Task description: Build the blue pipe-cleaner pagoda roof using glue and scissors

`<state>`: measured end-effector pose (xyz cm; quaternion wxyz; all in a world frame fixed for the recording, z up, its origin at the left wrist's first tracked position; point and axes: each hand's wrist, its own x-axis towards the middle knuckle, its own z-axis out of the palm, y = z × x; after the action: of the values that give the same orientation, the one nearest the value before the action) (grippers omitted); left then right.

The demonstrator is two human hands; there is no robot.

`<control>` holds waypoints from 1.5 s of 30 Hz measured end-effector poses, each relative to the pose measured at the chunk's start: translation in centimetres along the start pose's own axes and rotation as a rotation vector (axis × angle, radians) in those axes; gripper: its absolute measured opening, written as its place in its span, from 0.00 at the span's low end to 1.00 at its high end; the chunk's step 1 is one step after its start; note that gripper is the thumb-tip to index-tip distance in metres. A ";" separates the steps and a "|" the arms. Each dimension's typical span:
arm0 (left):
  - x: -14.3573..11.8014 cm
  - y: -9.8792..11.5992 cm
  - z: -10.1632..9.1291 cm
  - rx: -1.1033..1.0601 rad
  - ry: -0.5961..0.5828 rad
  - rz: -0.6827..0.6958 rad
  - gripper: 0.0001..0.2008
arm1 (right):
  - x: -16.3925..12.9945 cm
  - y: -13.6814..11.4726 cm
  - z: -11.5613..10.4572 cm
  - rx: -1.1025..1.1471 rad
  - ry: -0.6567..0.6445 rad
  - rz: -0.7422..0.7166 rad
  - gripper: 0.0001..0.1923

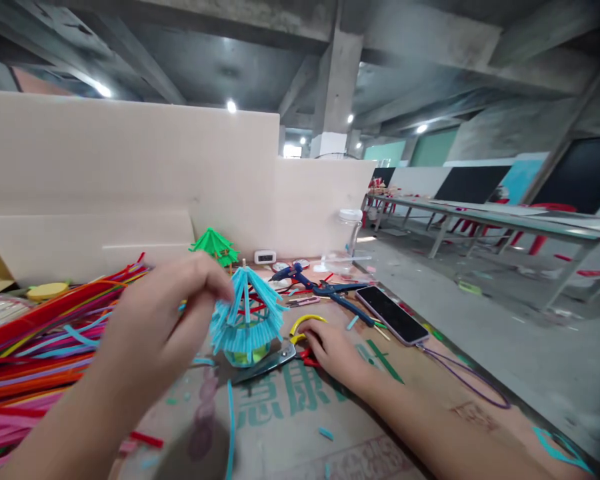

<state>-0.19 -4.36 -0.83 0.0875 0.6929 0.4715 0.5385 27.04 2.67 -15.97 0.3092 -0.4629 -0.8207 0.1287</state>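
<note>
blue pipe-cleaner umbrella (247,320) | upright, open | scissors (280,353) flat just beside it

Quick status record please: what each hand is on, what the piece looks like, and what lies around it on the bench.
left hand: fingertips pinch the top of the blue pipe-cleaner umbrella
right hand: palm down on the cardboard sheet, at the yellow-handled scissors
umbrella: upright, blue strands fanning down, a thin stick at its tip
left side: pile of coloured pipe cleaners
behind: green umbrella, glue gun, clear jar
right side: phone, screen up, with purple cable
</note>
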 end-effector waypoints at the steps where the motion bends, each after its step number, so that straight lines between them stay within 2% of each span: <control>1: 1.2 -0.4 0.1 0.079 -0.005 0.051 0.09 | 0.0 0.1 0.0 0.007 0.001 -0.007 0.12; 3: 3.5 -1.7 0.8 0.237 -0.044 0.119 0.14 | 0.0 0.2 0.1 0.018 0.004 -0.019 0.12; 5: 5.2 -3.1 1.7 0.265 -0.143 0.056 0.18 | 0.0 0.3 0.2 0.025 0.007 -0.026 0.12; 7: 5.8 -4.2 2.5 0.222 -0.252 -0.015 0.18 | 0.0 0.4 0.2 0.026 0.004 -0.030 0.12; 10: 5.5 -4.8 3.2 0.146 -0.298 -0.056 0.18 | 0.1 0.2 0.0 0.025 -0.011 -0.035 0.12; 17: 4.5 -5.1 2.6 0.005 -0.265 -0.121 0.17 | 0.2 0.0 -0.3 0.040 -0.018 -0.029 0.12; 22: 4.2 -5.4 1.8 0.083 -0.297 -0.124 0.15 | 0.3 0.3 -0.1 0.034 -0.032 -0.030 0.12; 29: 3.8 -5.1 2.7 0.155 -0.235 -0.023 0.12 | 0.3 0.3 -0.1 0.041 -0.041 -0.032 0.12; 35: 3.7 -5.4 3.4 0.204 -0.234 0.021 0.13 | 0.2 0.1 -0.2 0.046 -0.041 -0.068 0.11; 41: 3.7 -5.4 3.4 0.195 -0.196 0.012 0.12 | 0.2 0.1 -0.3 0.037 -0.066 -0.079 0.11; 45: 3.7 -5.2 3.1 0.146 -0.168 -0.008 0.15 | 0.2 0.2 -0.2 0.006 -0.063 -0.089 0.11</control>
<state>-0.61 2.47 -2.92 0.0785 0.7382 0.5032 0.4423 27.23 2.94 -15.82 0.2899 -0.4207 -0.8495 0.1316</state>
